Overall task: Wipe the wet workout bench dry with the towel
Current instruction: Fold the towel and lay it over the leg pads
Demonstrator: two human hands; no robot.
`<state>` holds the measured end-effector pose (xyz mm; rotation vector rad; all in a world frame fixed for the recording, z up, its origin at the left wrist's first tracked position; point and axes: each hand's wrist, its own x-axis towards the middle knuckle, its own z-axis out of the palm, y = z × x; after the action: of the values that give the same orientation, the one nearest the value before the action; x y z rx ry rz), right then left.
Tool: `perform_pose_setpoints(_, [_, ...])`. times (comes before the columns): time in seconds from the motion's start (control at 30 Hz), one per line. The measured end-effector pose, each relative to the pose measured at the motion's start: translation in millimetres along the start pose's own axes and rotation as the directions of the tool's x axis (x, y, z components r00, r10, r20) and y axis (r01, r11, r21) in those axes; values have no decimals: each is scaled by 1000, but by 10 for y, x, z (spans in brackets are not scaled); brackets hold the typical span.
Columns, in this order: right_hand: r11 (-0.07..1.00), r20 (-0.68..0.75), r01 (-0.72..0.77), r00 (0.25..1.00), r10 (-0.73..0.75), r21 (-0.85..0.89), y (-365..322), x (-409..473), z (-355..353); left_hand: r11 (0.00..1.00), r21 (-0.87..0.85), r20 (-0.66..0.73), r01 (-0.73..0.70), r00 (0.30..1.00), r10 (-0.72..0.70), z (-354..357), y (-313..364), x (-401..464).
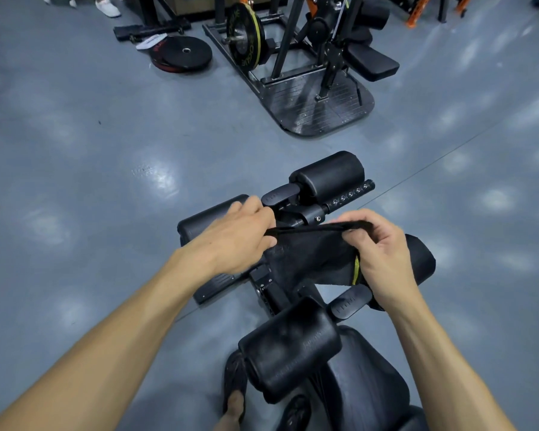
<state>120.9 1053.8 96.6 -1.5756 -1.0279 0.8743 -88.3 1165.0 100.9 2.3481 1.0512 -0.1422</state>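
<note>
Two hands, left (237,234) and right (377,250), grip a black cloth towel (311,253) stretched above the padded bench (293,349).

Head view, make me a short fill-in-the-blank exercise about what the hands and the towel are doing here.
1. The black towel is held by ____ hands.
2. The towel's trim beside the right hand is coloured ____.
3. The left hand grips the towel's ____ end.
4. Loose weight plates lie on the ____.

Missing words: both; yellow; left; floor
</note>
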Motion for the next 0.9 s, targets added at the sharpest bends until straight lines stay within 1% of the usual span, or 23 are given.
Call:
perform_pose_setpoints(0.07, [995, -122, -80, 989, 87, 68, 99, 21, -45, 994, -108, -65, -4, 998, -3, 9, 54, -38])
perform_pose_setpoints(0.13, [969, -177, -167, 964, 199, 180, 166, 50, -92, 963, -265, -166, -44, 986, 0, 5, 119, -74])
perform_pose_setpoints(0.17, [957, -182, -196, 954, 237, 216, 192, 54, -111, 945, -320, -205, -69, 979, 2, -4, 162, -92])
perform_pose_setpoints(0.23, [934, -171, -233, 943, 285, 271, 257, 43, -144, 921, -368, -232, -132, 972, 47, -1, 226, -116])
perform_pose_setpoints(0.3, [913, -135, -248, 943, 304, 325, 289, 24, -189, 870, -445, -276, -212, 957, 92, 30, 255, -148])
perform_pose_setpoints(0.37, [922, -104, -235, 955, 278, 309, 267, 23, -235, 809, -528, -328, -260, 940, 89, 48, 287, -176])
perform_pose_setpoints(0.43, [938, -82, -185, 973, 217, 293, 233, 15, -247, 787, -547, -397, -287, 916, 58, 77, 321, -210])
perform_pose_setpoints(0.47, [938, -76, -142, 982, 174, 316, 188, 26, -242, 782, -537, -461, -316, 886, 41, 73, 341, -223])
perform_pose_setpoints(0.5, [939, -69, -94, 990, 123, 332, 130, 35, -232, 792, -496, -523, -354, 851, 53, 49, 377, -234])
perform_pose_setpoints(0.57, [964, -23, -21, 999, 28, 266, 70, 71, -223, 816, -414, -582, -403, 806, 103, 39, 413, -231])
perform_pose_setpoints(0.63, [978, 20, 12, 1000, -17, 210, 26, 65, -208, 798, -468, -632, -380, 775, -1, 56, 378, -247])
perform_pose_setpoints(0.67, [978, 5, 32, 999, -34, 204, 25, 68, -213, 801, -472, -654, -368, 755, -38, 51, 372, -247])
perform_pose_setpoints(0.7, [981, 3, 49, 999, -50, 188, 12, 58, -222, 818, -454, -642, -352, 767, -26, 63, 360, -255])
perform_pose_setpoints(0.73, [986, 31, 41, 998, -46, 161, 39, 56, -236, 821, -459, -587, -340, 809, 7, 112, 326, -273])
perform_pose_setpoints(0.77, [992, 87, 16, 996, -27, 122, 88, 34, -252, 799, -505, -497, -325, 867, 38, 186, 292, -320])
perform_pose_setpoints(0.8, [996, 145, -17, 989, 4, 86, 166, 15, -286, 743, -599, -390, -298, 919, 54, 256, 273, -382])
perform_pose_setpoints(0.83, [997, 188, -56, 981, 44, 61, 234, 8, -324, 678, -686, -303, -264, 951, 64, 321, 252, -433])
perform_pose_setpoints(0.87, [995, 217, -95, 972, 85, 35, 292, 16, -360, 620, -751, -250, -229, 967, 55, 398, 214, -473])
perform_pose_setpoints(0.9, [991, 245, -133, 961, 127, 5, 337, 15, -374, 600, -774, -238, -203, 971, 21, 494, 155, -508])
